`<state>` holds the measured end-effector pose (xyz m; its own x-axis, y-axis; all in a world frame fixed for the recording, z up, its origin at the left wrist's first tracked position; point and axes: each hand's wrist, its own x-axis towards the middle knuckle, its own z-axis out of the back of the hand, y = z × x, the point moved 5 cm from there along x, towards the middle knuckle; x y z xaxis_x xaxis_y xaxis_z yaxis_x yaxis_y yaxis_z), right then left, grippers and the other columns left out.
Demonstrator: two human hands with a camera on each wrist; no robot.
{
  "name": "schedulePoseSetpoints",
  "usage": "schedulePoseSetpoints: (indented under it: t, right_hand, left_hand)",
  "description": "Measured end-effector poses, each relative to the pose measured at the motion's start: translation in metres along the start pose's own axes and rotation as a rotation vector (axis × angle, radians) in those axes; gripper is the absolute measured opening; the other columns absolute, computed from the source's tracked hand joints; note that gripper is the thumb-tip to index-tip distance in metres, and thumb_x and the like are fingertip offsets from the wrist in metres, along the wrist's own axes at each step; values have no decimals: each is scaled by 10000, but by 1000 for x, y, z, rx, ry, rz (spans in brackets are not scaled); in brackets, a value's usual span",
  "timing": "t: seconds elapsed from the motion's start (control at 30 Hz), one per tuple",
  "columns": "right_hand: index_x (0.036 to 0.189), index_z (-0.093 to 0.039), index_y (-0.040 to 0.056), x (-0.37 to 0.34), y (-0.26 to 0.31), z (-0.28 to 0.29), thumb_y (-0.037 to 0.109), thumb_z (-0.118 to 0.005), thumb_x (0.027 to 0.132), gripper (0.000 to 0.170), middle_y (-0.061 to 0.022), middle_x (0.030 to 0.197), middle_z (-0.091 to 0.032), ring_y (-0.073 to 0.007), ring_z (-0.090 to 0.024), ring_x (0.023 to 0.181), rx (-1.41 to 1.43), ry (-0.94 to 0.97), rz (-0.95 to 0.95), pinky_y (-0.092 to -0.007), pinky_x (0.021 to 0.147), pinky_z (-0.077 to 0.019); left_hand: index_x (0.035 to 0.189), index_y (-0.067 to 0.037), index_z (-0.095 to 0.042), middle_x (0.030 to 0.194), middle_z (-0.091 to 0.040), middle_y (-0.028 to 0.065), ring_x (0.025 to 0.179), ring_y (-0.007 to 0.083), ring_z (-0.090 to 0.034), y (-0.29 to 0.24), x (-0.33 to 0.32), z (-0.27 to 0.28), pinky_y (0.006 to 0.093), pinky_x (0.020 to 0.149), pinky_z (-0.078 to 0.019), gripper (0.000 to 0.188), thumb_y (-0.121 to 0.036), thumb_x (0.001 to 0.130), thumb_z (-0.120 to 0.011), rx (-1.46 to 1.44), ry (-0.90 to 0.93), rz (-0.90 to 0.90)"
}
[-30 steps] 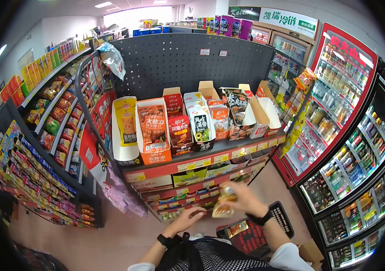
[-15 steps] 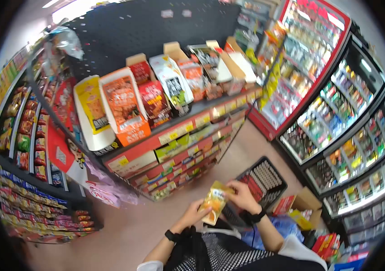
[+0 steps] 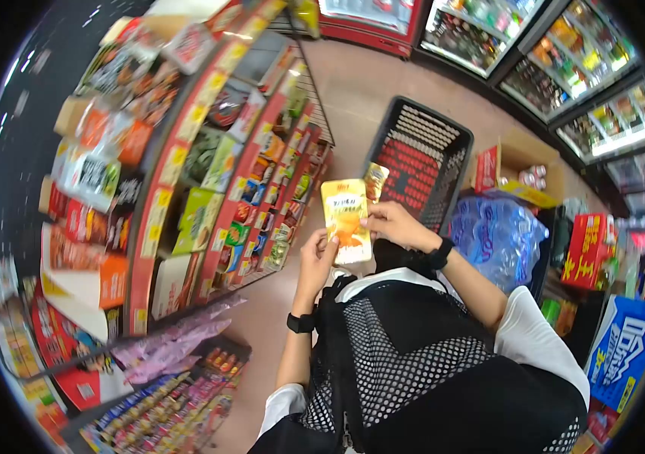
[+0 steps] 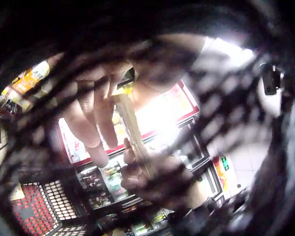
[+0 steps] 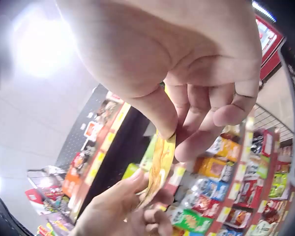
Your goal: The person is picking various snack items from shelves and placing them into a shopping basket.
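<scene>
A yellow snack pouch (image 3: 346, 219) with an orange picture is held upright in front of the body, its printed front facing the head camera. My left hand (image 3: 318, 256) pinches its lower left edge with the thumb over the front. On the opposite edge, my right hand (image 3: 396, 225) grips the pouch between thumb and fingers. The right wrist view shows the pouch (image 5: 161, 164) edge-on between the right thumb and forefinger. In the left wrist view, dark mesh partly covers the hands and the pouch's thin side (image 4: 130, 123). Behind the pouch, a gold packet (image 3: 376, 181) shows at the basket's near end.
A black and red shopping basket (image 3: 458, 144) stands on the floor ahead. Snack shelves (image 3: 220, 174) rise on the left. To the right are shrink-wrapped bottles (image 3: 492, 238), an open carton (image 3: 538, 155) and a red box (image 3: 589, 250). Drink fridges (image 3: 481, 34) line the far side.
The pouch has gone from the right hand alone into both hands, and its front now faces the head camera. The head view has swung right and down, bringing the basket closer to the middle.
</scene>
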<state>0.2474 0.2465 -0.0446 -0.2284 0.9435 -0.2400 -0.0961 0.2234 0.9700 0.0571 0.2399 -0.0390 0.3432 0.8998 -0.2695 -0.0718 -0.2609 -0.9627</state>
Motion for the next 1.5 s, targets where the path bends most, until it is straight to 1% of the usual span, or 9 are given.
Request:
schedulePoseSetpoints:
  t: [0.27,0.43,0.73,0.9,1.07,1.23,1.27,1.3,1.5]
  right_hand:
    - [937,-620,-48,24,-257,181,43,-492,892,163,-72,825,-656,-117,-608,694,189,-574,-537,-255,625,-494]
    - [835,-662,1,83,-406,212,127,-529,815,184,-154,644,-646,-232,-661,614,82,-575,-692,-366,613,-520]
    - [813,-631,24,237,-465,222,188,-514,819,202,-237,881,-637,-412,-610,865,-329,-574,-498,-465,771,-491]
    - [1062,-579,-5,284,-508,203,326,-498,874,389,-249,963,-652,-381,-633,941,-569,-299,-786,-466,823,-496]
    - [1094,-523,-4,234,-420,193,392,-513,861,459,-259,998,-642,-386,-624,959,-547,-389,-848,-479,837,-488]
    - [994,-560,-19,186,-494,140,346,-488,877,390,-237,886,-654,-424,-629,804,-592,-196,-497,-487,725,-507]
    - [763,-715,110,155,-544,137,239,-609,741,168,-151,803,-688,-288,-678,747,-989,-543,-1062,-418,647,-539]
    - [939,-625,-18,128,-562,149,311,-473,862,371,-233,792,-646,-345,-657,731,-840,141,-308,-504,596,-491]
    - [842,-698,73,19,-343,124,275,-479,863,299,-176,865,-679,-342,-654,845,-511,-113,-448,-442,783,-509]
  left_hand:
    - [1210,-21,-519,972,-668,106,819,143,-633,29,41,-37,255,688,-478,296,-170,955,-506,225,145,322]
    - [1169,10,-554,966,-673,127,818,165,-634,56,45,-39,275,729,-482,278,-170,966,-488,304,46,498]
    - [1198,-16,-516,987,-647,119,878,169,-623,74,23,-48,273,795,-482,263,-120,961,-470,327,-92,812]
    - [1226,-20,-490,1019,-644,128,903,181,-621,102,28,-54,295,832,-481,284,-124,963,-466,280,-150,888]
    - [1237,-6,-476,1014,-647,141,914,190,-621,93,29,-56,310,830,-483,303,-112,954,-490,243,-124,782]
    - [1232,-8,-481,1005,-652,139,893,189,-629,67,35,-41,311,815,-490,301,-115,950,-495,300,-130,653]
    - [1228,-11,-485,1001,-653,136,885,192,-634,64,29,-37,309,805,-493,300,-114,947,-499,299,-100,631]
    - [1225,-15,-489,998,-654,134,877,195,-638,64,25,-32,306,795,-496,298,-114,944,-502,296,-88,591]
    - [1239,-45,-484,985,-666,132,924,198,-635,62,-18,11,334,822,-497,311,-138,945,-520,296,-75,329]
